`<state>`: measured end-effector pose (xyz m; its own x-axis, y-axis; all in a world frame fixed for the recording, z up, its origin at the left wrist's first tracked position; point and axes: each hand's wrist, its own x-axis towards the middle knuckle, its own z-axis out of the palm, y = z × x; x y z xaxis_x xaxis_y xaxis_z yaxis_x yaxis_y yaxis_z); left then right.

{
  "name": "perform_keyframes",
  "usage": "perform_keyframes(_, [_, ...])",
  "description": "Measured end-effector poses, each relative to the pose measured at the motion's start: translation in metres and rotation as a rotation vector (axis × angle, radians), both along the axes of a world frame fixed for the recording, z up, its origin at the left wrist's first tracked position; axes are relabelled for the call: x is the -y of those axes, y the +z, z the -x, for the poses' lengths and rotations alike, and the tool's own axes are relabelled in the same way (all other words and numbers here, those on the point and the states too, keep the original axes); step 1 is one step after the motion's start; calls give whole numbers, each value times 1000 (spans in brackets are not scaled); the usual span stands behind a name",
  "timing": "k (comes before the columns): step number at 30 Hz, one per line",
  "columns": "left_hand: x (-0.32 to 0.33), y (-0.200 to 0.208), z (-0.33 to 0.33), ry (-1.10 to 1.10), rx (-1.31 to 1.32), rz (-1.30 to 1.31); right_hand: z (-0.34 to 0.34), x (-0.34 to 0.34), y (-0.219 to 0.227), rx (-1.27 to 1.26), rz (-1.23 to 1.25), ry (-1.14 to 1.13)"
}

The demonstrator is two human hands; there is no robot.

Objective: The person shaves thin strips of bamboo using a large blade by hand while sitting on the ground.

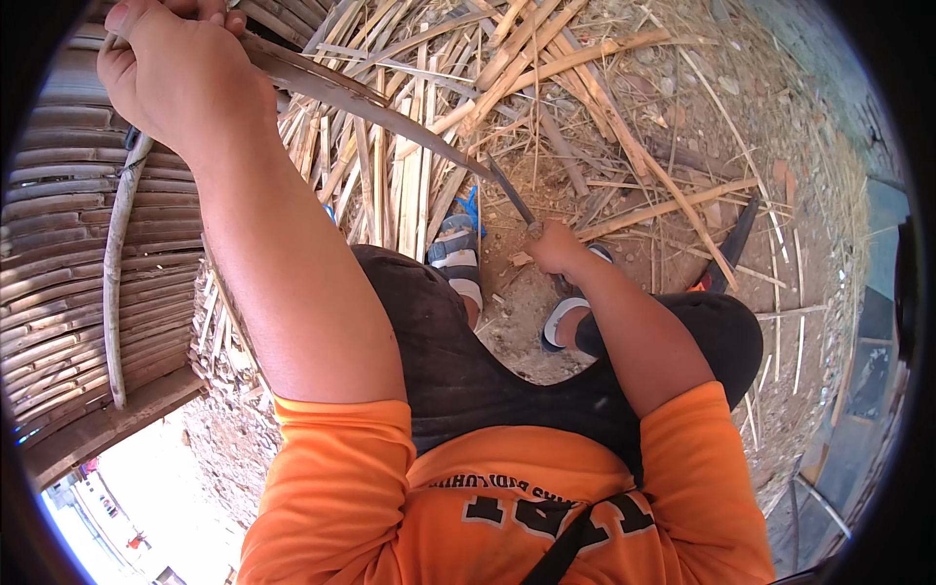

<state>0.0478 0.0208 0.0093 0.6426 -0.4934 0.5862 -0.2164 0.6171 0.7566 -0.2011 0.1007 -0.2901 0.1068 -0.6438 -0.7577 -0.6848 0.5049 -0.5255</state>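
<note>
At the upper left, my left hand (185, 73) is closed around one end of a long bamboo strip (361, 102); the fingers are partly cut off by the picture's edge. The greyish-brown strip slants down to the right, with a split along its upper edge. My right hand (558, 248), low between my feet, grips the handle of a knife (513, 192). The narrow dark blade points up and left, its tip at the lower end of the strip. Whether the blade cuts into the bamboo or only touches it, I cannot tell.
Split bamboo pieces (405, 166) lie heaped ahead of my sandalled feet (455, 255), with loose strips (624, 146) crossing the dirt. A dark, long tapered object (738, 239) lies right of my knee. A slatted bamboo panel (58, 244) stands at left, a wall (868, 370) at right.
</note>
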Motion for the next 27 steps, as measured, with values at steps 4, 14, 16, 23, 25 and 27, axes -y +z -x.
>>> perform_keyframes(4, [4, -2, 0, -7, 5, 18, 15, -5, -24, -95, 294, 28])
perform_keyframes(14, [6, -2, 8, -16, 36, 53, -32, -8, 42, 11, 574, 85])
perform_keyframes(16, [5, -2, 1, -41, 59, -1, -30, -16, 16, -81, 522, 151])
perform_keyframes(23, [2, 1, 16, -175, 11, 66, -15, 7, 32, -117, 505, 165])
perform_keyframes(25, [3, 0, 15, -216, 16, 78, -14, 6, 34, -133, 504, 180])
perform_keyframes(27, [4, 0, 14, -238, 40, 90, -16, 3, 34, -146, 490, 173])
